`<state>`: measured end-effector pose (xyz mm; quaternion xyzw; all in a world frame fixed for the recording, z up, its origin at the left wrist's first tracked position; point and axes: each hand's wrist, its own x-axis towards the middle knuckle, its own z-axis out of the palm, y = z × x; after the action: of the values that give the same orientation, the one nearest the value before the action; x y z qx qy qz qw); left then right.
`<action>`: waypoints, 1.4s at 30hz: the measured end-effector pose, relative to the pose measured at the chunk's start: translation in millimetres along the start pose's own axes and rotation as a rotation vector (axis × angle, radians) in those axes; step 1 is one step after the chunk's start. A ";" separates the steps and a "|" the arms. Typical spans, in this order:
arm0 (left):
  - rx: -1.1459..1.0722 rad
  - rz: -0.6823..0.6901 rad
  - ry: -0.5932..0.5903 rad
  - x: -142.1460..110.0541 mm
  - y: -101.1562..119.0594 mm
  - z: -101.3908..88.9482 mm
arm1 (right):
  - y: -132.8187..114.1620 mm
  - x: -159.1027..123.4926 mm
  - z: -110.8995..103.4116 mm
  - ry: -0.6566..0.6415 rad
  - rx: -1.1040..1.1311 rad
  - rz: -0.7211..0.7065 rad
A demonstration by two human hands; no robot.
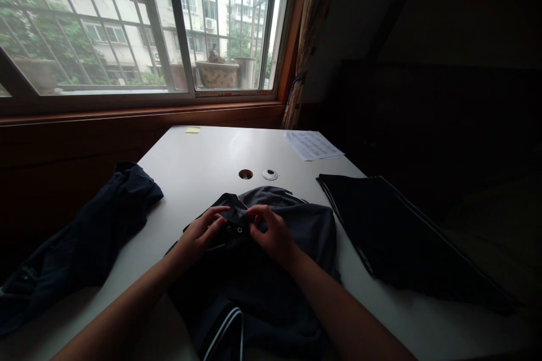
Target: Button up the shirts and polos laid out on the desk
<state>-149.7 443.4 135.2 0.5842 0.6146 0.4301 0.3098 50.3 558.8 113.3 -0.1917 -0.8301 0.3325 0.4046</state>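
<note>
Head view: my left hand (pixel 202 232) and right hand (pixel 274 234), thumbs and forefingers nearly closed, pinching collar (pixel 235 217) of dark garment (pixel 254 276). Garment spread on white table (pixel 212 161), right before me. Beyond it, round hole (pixel 245 174) and pale disc (pixel 270 175). Yellow note (pixel 192 130) and printed sheets (pixel 314 145) at far edge. Navy clothing (pixel 88 231) left, dark folded cloth (pixel 381 225) right. Barred window (pixel 218 17) ahead, patterned curtain (pixel 308 34) beside it; room's right side dim.
</note>
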 end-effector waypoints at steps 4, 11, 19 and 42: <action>-0.029 -0.035 0.022 1.9 -1.1 -0.8 | -2.3 -0.6 1.1 -0.106 0.012 -0.026; -0.037 -0.065 -0.084 2.4 -3.7 2.2 | -10.1 -1.5 -1.2 -0.318 -0.061 -0.126; 0.089 0.030 -0.111 4.0 -6.3 1.9 | -7.5 1.8 -3.5 -0.128 -0.004 -0.025; 0.107 -0.028 -0.140 7.0 -3.3 3.8 | 5.0 2.4 -1.8 -0.248 -0.070 0.060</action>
<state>-148.7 451.1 131.4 0.6200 0.6217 0.3503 0.3261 50.6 564.5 111.8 -0.1880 -0.8786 0.3365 0.2818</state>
